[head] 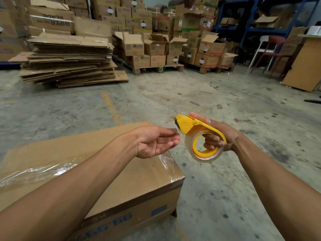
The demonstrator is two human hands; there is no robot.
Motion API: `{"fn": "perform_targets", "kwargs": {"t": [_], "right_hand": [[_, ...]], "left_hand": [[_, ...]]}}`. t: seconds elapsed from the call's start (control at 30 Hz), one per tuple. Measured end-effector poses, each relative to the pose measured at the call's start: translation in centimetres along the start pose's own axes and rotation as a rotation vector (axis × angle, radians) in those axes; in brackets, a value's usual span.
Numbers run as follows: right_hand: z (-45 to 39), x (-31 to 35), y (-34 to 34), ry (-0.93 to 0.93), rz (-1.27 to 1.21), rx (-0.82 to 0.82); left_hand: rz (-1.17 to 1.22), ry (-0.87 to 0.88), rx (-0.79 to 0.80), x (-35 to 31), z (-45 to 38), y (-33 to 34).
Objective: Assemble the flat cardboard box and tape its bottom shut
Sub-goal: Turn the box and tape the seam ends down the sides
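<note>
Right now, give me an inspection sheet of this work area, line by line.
Surface: stained grey concrete floor with a faded yellow painted line.
Job's things: assembled brown cardboard box, its upward face sealed with clear tape strip; yellow plastic tape dispenser with a clear roll.
Clutter: stack of flattened brown cardboard sheets; loose brown cardboard panel leaning at right.
Hands: right hand grips the dispenser; left hand open, fingertips by the dispenser's cutter end.
Cables: nothing seen.
Surroundings: stacked brown cartons on wooden pallets; blue metal shelving; red and white plastic chairs.
</note>
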State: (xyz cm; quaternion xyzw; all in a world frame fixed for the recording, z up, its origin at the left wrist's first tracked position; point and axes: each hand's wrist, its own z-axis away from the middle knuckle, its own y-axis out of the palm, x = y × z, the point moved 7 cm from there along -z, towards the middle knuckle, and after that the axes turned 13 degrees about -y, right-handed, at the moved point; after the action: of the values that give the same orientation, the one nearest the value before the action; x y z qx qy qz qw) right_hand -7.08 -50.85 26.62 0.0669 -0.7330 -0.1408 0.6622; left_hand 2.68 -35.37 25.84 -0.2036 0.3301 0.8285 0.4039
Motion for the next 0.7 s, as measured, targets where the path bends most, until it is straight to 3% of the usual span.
{"fn": "perform_targets", "kwargs": {"t": [0.17, 0.33, 0.5, 0.7], "right_hand": [[0.3, 0.1, 0.5, 0.044, 0.087, 0.014], [1.3, 0.7, 2.1, 0.107, 0.303, 0.074], [4.2, 0.9, 0.4, 0.176, 0.301, -0.037], [2.3, 1.3, 1.6, 0.156, 0.371, -0.154]], "left_hand": [[0.012, 0.015, -0.027, -0.6, -0.1, -0.8], [-0.167, -0.031, -0.136, -1.2, -0.7, -2.9], [-0.227, -0.052, -0.291, -3.4, 0.5, -9.8], [-0.523, -0.002, -0.513, -7.5, -2.2, -11.7]]}}
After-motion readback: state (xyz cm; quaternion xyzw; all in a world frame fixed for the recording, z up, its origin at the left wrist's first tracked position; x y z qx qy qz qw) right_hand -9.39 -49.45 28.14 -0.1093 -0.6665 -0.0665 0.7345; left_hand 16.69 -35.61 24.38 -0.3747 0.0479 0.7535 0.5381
